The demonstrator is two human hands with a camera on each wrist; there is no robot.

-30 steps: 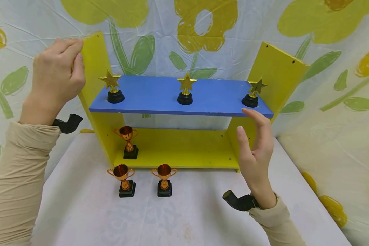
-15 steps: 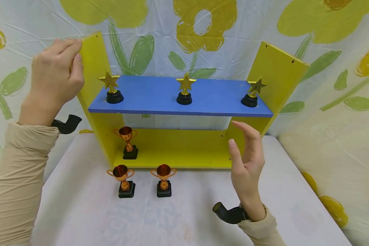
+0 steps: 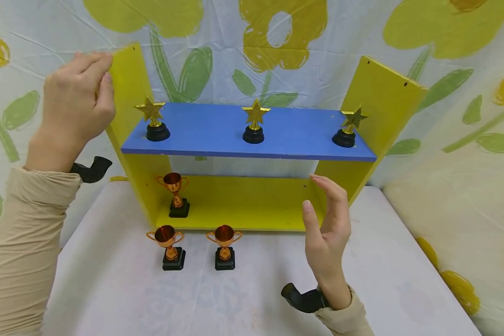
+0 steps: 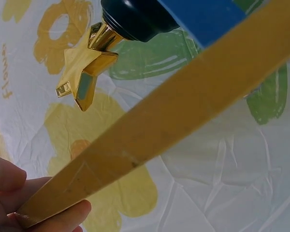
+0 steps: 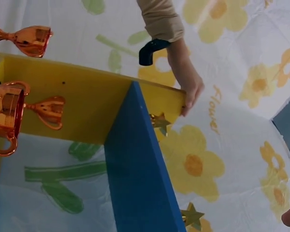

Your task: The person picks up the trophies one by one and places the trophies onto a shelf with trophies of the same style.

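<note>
My left hand (image 3: 77,95) grips the top of the yellow left side panel (image 3: 130,79); the left wrist view shows fingers (image 4: 65,217) on both faces of the panel edge (image 4: 135,140). In front of the shelf unit's right part, my right hand (image 3: 329,238) holds nothing, thumb and fingers apart in a loose curve. Three gold star trophies stand on the blue shelf (image 3: 210,121): left (image 3: 151,112), middle (image 3: 255,114) and right (image 3: 353,119). A copper cup trophy (image 3: 173,182) is on the yellow bottom board (image 3: 243,200), at its left end.
Two more copper cup trophies, one on the left (image 3: 165,236) and one nearer the middle (image 3: 224,236), stand on the white table (image 3: 122,294) before the unit. The yellow right side panel (image 3: 382,102) rises at the other end. A flower-print cloth (image 3: 222,28) hangs behind.
My right hand has moved down and left, away from the right star trophy, with its fingers still apart. The left hand keeps its hold on the side panel; the trophies stay put.
</note>
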